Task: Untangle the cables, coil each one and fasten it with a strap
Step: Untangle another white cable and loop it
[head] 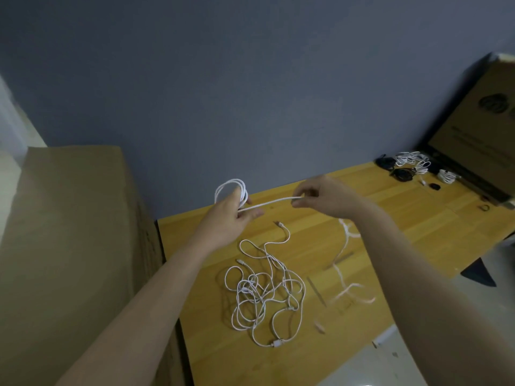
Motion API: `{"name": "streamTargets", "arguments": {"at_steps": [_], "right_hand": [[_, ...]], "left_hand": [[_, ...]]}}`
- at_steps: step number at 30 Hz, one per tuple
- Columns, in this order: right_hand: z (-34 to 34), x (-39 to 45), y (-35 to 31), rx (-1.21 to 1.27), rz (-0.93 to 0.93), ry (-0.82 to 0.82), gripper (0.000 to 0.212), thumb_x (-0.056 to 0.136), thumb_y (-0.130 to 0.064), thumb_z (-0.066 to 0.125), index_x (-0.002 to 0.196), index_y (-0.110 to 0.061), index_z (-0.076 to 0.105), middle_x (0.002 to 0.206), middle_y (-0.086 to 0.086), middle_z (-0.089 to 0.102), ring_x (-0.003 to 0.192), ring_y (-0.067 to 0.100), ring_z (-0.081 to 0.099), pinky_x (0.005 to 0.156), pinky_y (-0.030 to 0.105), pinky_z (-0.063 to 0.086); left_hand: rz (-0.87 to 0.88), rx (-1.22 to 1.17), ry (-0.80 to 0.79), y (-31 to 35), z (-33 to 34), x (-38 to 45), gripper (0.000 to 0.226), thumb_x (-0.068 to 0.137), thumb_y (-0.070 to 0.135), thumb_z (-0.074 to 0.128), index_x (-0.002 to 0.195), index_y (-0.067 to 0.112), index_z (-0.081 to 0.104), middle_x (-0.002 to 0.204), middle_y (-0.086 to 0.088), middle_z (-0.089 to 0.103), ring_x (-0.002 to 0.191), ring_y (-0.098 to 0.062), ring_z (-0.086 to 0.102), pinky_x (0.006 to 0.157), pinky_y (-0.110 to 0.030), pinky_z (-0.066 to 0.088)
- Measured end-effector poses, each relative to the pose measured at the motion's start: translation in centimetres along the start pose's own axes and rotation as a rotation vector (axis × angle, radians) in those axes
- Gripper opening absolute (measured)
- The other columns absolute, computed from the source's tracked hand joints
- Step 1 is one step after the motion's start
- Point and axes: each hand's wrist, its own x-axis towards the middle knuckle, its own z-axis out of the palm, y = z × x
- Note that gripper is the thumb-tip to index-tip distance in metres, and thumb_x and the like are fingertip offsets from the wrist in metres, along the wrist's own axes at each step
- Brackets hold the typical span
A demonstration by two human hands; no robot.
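My left hand [237,211] grips a coil of white cable [231,188], its loops standing up above the fingers. A straight stretch of that cable runs right to my right hand [317,196], which pinches it near its end. Both hands are raised over the far part of the wooden table [404,218]. Below them a tangle of white cables [264,291] lies on the table, with several plug ends showing. A blurred white cable piece [347,263] hangs or lies under my right forearm.
At the far right corner lie several coiled white and black cables [412,165] beside a cardboard box [479,129]. A large cardboard box [72,246] stands against the table's left edge. A thin stick [316,291] lies right of the tangle. A grey wall is behind.
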Motion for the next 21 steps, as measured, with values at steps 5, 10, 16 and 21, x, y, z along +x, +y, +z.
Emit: {"name": "streamTargets", "arguments": {"at_steps": [5,10,16,21], "right_hand": [[1.7,0.3,1.4,0.078,-0.103,0.495,0.018,0.088,-0.029,0.067,0.096,-0.015,0.075,0.081,-0.003,0.061,0.077,0.014,0.058,0.070,0.031,0.044],[5.1,1.5,0.4,0.261,-0.077,0.628,0.025,0.093,-0.032,0.059,0.096,-0.012,0.073,0.064,-0.002,0.053,0.057,0.004,0.043,0.058,0.025,0.036],[13.2,-0.5,4.3,0.442,0.153,0.115,0.027,0.101,-0.032,0.045,0.101,-0.023,0.071,0.064,-0.004,0.058,0.061,0.006,0.051,0.067,0.028,0.044],[17.0,-3.0,4.9,0.498,0.193,0.085,0.027,0.101,-0.016,0.045,0.099,-0.003,0.068,0.080,0.004,0.063,0.079,0.007,0.057,0.073,0.022,0.040]], "left_hand": [[0.072,0.084,-0.062,0.5,0.1,0.0,0.035,0.099,0.040,0.042,0.087,0.010,0.055,0.073,0.009,0.055,0.068,-0.011,0.052,0.062,-0.022,0.037],[-0.028,-0.561,-0.324,1.3,-0.1,-0.4,0.043,0.089,0.050,0.042,0.064,0.015,0.040,0.048,0.010,0.030,0.042,-0.008,0.024,0.044,-0.018,0.023],[-0.096,-0.778,-0.225,0.7,0.0,-0.4,0.037,0.098,0.034,0.041,0.066,0.015,0.037,0.050,0.006,0.024,0.043,-0.009,0.017,0.041,-0.018,0.017],[-0.100,-0.791,-0.197,0.8,0.5,-0.3,0.031,0.102,0.026,0.038,0.076,0.012,0.046,0.050,0.008,0.032,0.043,-0.006,0.025,0.043,-0.017,0.024]]}}
